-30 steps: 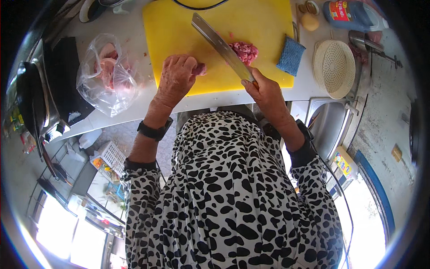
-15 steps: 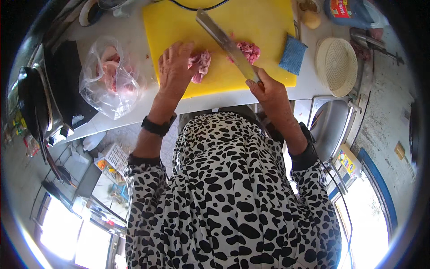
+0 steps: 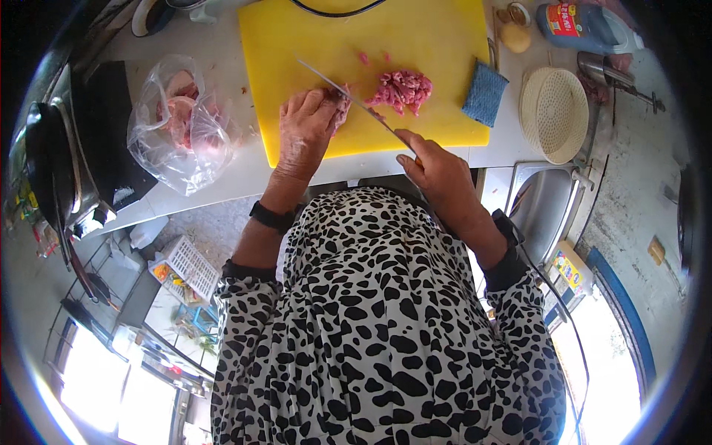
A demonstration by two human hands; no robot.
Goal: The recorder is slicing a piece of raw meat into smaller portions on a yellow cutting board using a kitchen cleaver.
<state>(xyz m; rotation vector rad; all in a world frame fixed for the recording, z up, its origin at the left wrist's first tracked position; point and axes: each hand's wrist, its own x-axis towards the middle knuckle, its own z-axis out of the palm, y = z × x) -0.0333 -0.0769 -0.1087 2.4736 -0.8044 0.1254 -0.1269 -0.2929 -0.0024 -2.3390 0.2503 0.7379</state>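
White surface (image 3: 237, 174) carries a yellow cutting board (image 3: 371, 37); left hand (image 3: 305, 130) presses curled fingers on meat (image 3: 340, 111), steadying it, while right hand (image 3: 437, 170) grips the knife (image 3: 348, 93) to slice

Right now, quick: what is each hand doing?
Left hand: curled, pressing down on a piece of raw meat on the yellow cutting board.
Right hand: closed on the knife.

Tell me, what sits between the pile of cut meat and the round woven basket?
A blue sponge, lying at the yellow cutting board's right edge, sits between the meat pile and the basket in the head view.
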